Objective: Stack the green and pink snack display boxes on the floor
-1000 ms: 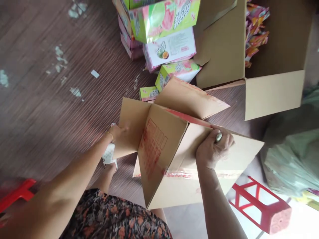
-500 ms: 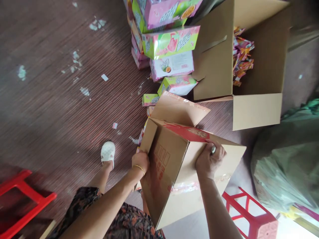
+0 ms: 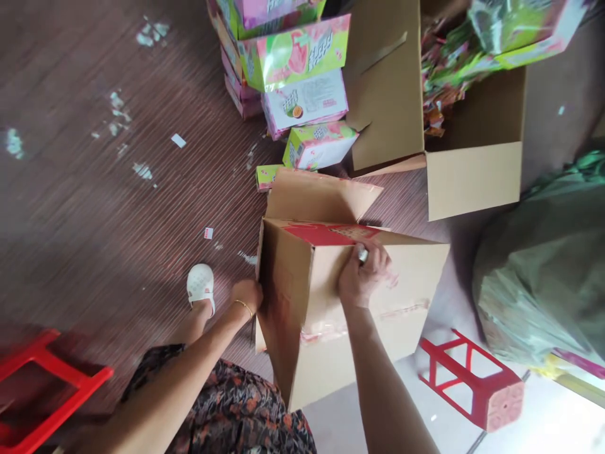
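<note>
Brown floor, cardboard box between left hand and right hand.

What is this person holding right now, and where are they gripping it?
A cardboard box. The left hand grips its left side edge; the right hand presses on its top by the red flap.

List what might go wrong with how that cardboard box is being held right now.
The cardboard box is held off the floor, the left hand at one side and the right hand on top: it may slip. Its far flap sticks out toward the stack of colourful cartons and may knock them.
</note>
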The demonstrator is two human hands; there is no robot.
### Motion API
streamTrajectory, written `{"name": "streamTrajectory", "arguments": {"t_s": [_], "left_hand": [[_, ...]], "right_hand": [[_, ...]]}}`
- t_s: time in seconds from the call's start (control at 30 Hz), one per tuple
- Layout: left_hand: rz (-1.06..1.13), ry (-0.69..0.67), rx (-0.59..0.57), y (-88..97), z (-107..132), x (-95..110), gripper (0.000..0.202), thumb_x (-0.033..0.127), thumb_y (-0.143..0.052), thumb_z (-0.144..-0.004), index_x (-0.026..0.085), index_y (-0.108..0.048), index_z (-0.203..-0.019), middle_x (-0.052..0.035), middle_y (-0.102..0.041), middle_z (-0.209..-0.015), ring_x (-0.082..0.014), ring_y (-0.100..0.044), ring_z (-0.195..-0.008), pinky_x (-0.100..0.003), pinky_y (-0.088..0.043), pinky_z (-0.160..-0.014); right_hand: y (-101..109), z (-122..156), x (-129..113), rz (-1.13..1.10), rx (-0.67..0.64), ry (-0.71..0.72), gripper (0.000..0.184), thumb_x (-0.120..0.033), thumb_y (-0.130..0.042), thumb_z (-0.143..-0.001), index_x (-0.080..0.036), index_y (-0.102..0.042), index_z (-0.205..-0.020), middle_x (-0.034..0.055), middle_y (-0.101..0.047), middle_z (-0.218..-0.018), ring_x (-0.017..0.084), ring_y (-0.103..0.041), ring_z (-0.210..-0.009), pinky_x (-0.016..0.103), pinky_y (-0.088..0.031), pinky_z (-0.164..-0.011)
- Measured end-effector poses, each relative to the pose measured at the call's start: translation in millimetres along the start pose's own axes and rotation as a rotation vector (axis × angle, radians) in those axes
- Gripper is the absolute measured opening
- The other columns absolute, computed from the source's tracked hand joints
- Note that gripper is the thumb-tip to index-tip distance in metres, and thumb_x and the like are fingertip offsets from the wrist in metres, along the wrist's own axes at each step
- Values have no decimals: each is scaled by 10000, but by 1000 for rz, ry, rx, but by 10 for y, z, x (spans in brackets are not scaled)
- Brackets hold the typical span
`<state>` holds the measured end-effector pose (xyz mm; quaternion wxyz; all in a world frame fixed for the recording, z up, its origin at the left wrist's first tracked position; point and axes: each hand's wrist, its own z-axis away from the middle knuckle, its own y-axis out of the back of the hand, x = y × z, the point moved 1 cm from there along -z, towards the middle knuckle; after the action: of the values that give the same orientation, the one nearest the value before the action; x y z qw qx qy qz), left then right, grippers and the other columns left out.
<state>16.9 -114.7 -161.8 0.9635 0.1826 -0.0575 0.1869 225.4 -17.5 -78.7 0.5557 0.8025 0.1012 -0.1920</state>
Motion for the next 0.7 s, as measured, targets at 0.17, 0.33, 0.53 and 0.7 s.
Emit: {"name": "streamTrajectory", "arguments": {"t_s": [0.17, 0.33, 0.53, 0.7], "left_hand": [[-13, -16, -1, -89, 240, 79, 481, 246, -280, -948, 86, -728, -1013, -196, -691, -1031, -303, -650, -1030, -391, -507, -869], [-1, 27, 38, -6, 429, 124, 528, 347, -276, -961, 84, -733, -985, -197, -697, -972, -286, -653, -1023, -356, -507, -858], [-4, 25, 66, 24, 615, 104, 533, 363, -279, -960, 86, -734, -933, -174, -699, -978, -264, -656, -995, -320, -484, -847], [-13, 78, 120, 82, 561, -67, 488, 365, -322, -944, 88, -723, -928, -171, -698, -983, -254, -649, -1001, -288, -470, -817]], "right_hand": [[246, -83, 189, -25, -55, -6, 318, -382, -375, -958, -191, -611, -867, 91, -683, -953, 221, -582, -996, 406, -393, -943], [380, -174, 241, -17, -36, -124, 340, -394, -376, -953, -181, -633, -886, 102, -683, -972, 242, -586, -1038, 436, -406, -949], [623, -265, 326, -60, -68, -156, 353, -381, -355, -959, -186, -648, -994, 96, -671, -1112, 224, -576, -1132, 437, -406, -998], [728, -110, 382, -150, -54, -183, 385, -399, -371, -960, -165, -628, -1124, 130, -605, -1270, 212, -547, -1212, 426, -398, -1030]]}}
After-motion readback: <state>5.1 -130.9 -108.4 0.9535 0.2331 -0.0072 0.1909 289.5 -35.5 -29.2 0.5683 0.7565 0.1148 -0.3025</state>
